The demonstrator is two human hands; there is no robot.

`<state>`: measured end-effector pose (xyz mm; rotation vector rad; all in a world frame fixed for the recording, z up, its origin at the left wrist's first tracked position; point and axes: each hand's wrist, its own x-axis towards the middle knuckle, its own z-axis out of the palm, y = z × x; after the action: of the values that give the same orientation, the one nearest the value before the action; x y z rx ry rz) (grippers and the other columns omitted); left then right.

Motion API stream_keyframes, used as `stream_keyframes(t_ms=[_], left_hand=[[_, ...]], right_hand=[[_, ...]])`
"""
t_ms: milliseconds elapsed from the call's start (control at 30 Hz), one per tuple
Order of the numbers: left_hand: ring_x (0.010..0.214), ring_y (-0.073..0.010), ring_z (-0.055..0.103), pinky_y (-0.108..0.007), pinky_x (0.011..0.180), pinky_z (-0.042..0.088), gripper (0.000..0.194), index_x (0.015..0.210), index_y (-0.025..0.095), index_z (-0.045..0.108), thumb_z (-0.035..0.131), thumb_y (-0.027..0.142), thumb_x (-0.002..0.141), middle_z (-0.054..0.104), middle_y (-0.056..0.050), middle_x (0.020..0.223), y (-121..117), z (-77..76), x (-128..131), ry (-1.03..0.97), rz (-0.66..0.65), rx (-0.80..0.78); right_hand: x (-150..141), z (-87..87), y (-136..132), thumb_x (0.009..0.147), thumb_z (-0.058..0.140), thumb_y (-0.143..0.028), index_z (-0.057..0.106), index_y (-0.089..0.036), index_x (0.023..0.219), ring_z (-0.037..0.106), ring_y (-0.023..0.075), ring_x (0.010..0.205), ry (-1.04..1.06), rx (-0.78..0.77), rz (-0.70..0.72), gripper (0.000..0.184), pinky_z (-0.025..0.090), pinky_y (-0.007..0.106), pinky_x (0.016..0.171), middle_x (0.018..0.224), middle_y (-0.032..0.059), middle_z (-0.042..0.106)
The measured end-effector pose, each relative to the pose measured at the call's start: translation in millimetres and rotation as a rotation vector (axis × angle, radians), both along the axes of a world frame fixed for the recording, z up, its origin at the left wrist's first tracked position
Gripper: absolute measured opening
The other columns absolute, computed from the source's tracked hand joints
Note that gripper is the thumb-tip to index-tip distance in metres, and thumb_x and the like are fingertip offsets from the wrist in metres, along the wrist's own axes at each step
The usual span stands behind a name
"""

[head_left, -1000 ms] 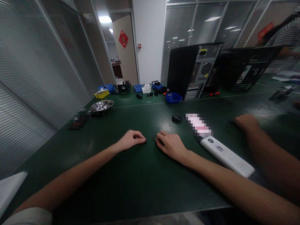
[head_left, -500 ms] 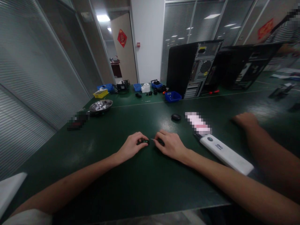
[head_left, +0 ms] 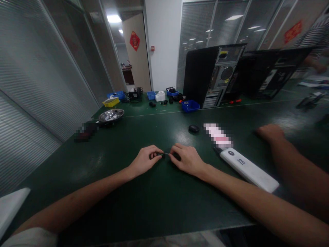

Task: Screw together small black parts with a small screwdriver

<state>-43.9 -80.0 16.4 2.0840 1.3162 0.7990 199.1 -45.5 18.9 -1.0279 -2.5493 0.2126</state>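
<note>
Over the green table (head_left: 154,206), my left hand (head_left: 144,159) pinches a small dark part (head_left: 160,155) between thumb and fingers. Most of that part is covered by the fingers, and its exact kind cannot be made out. Facing it, my right hand (head_left: 189,157) is closed around a dark-handled tool (head_left: 177,156) with a thin metal tip (head_left: 166,153), like a small screwdriver. The tip reaches the right end of the dark part. Beyond my right hand lies a black computer mouse (head_left: 193,128).
To the right are a white elongated device (head_left: 249,169) and another person's hand (head_left: 271,133). A metal bowl (head_left: 111,116) sits at the left. Farther back stand a blue bin (head_left: 190,106), a yellow tray (head_left: 111,102) and a black computer tower (head_left: 200,77).
The gap between the thin metal tip and the dark part has closed. Green on the dark part, seen before, hardly shows now. Both hands keep nearly the same place.
</note>
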Motion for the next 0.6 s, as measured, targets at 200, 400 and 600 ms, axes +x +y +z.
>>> stream_keyframes(t_ms=[200, 400, 600], left_hand=[[0.086, -0.0154, 0.06, -0.028, 0.075, 0.048, 0.024, 0.116, 0.023, 0.072, 0.064, 0.029, 0.094, 0.068, -0.003, 0.105, 0.6, -2.9, -0.1, 0.016, -0.012, 0.011], [0.093, -0.0166, 0.064, -0.029, 0.081, 0.051, 0.023, 0.116, 0.023, 0.073, 0.064, 0.028, 0.095, 0.07, -0.004, 0.11, 2.3, -4.9, -2.6, -0.003, -0.052, 0.044], [0.106, -0.0179, 0.065, -0.033, 0.097, 0.051, 0.024, 0.118, 0.026, 0.075, 0.061, 0.027, 0.098, 0.071, -0.004, 0.116, 1.8, -3.1, -1.9, -0.057, -0.142, 0.068]], right_hand=[[-1.7, 0.6, -2.9, 0.101, 0.051, -0.038, 0.064, -0.021, 0.098, 0.054, 0.0131, 0.071, -0.019, 0.014, 0.027, 0.022, 0.029, 0.028, 0.062, 0.094, 0.0019, 0.062], [-1.6, 0.0, -3.5, 0.102, 0.05, -0.037, 0.064, -0.021, 0.1, 0.054, 0.0128, 0.072, -0.009, 0.016, 0.046, 0.022, 0.031, 0.027, 0.062, 0.096, 0.0018, 0.062], [-1.7, 1.1, -4.1, 0.103, 0.049, -0.037, 0.065, -0.021, 0.105, 0.056, 0.0136, 0.075, 0.006, 0.026, 0.078, 0.022, 0.033, 0.027, 0.062, 0.098, 0.0021, 0.063]])
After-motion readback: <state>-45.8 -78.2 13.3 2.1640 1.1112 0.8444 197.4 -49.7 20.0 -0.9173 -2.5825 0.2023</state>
